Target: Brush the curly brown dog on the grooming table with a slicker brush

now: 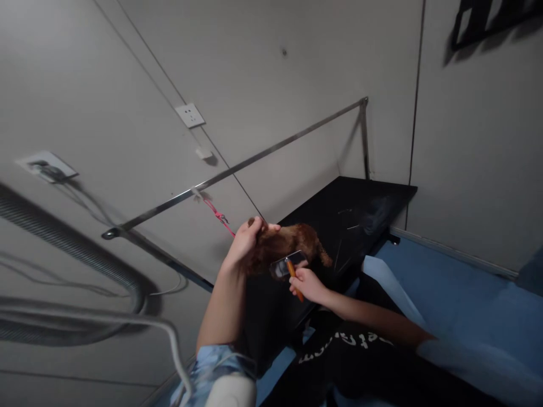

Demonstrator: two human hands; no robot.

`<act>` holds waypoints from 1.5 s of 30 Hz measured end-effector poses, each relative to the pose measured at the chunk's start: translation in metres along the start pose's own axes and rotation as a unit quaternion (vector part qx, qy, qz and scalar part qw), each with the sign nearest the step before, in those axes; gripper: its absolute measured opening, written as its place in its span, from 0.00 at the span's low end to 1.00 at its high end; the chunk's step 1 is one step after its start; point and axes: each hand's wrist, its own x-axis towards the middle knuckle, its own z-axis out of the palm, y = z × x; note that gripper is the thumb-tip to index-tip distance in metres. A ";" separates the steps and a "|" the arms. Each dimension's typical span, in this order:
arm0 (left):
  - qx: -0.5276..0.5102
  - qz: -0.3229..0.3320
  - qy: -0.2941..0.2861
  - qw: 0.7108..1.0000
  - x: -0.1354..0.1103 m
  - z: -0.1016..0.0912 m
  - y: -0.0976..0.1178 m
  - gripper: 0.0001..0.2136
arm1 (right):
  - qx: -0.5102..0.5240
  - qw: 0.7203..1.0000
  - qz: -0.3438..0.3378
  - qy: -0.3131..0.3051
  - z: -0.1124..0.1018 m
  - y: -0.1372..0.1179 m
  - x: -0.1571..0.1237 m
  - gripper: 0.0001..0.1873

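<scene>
Dog [297,238] on the black table [335,206], between its long edges; brushing seems in hand.
Left hand [246,240] grasps its head end; right hand [309,286] clasps the orange-handled brush [291,268] at its flank. Another stroke would call for a steady hold.

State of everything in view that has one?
Left hand: on the dog, grip unclear
Right hand: closed on brush handle
Brush: held, head at dog's side, contact unclear
Dog: on table, leashed
Pink leash: drawn fairly straight from rail
Lower-left socket: plugged in
Upper socket: no plug
</scene>
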 end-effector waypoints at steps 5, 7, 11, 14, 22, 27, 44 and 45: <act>0.024 -0.004 -0.036 0.999 0.002 0.001 0.003 0.18 | -0.192 0.958 -0.207 0.043 -0.012 -0.042 0.000 0.08; 0.034 0.004 -0.039 0.999 0.004 0.002 0.005 0.18 | -0.267 0.931 -0.233 0.086 -0.022 -0.057 0.007 0.08; 0.030 0.014 -0.032 0.999 0.004 0.006 0.011 0.18 | -0.312 0.923 -0.184 0.127 -0.030 -0.038 0.019 0.07; 0.022 0.027 -0.019 0.999 0.005 0.010 0.014 0.17 | -0.260 0.950 -0.121 0.126 -0.024 -0.003 0.019 0.07; 0.026 0.046 0.015 0.998 0.013 0.012 0.016 0.17 | 0.077 0.984 0.111 -0.113 -0.004 0.016 -0.005 0.11; -0.012 0.075 -0.005 0.997 0.014 0.014 0.017 0.17 | 0.131 0.991 0.007 0.002 -0.006 -0.011 0.008 0.13; -0.064 0.072 -0.039 0.995 0.015 0.008 0.020 0.21 | 0.218 0.951 0.170 -0.136 -0.006 -0.010 -0.010 0.11; -0.065 0.073 -0.039 0.995 0.015 0.008 0.020 0.21 | 0.221 0.960 0.130 -0.116 -0.008 -0.013 -0.006 0.11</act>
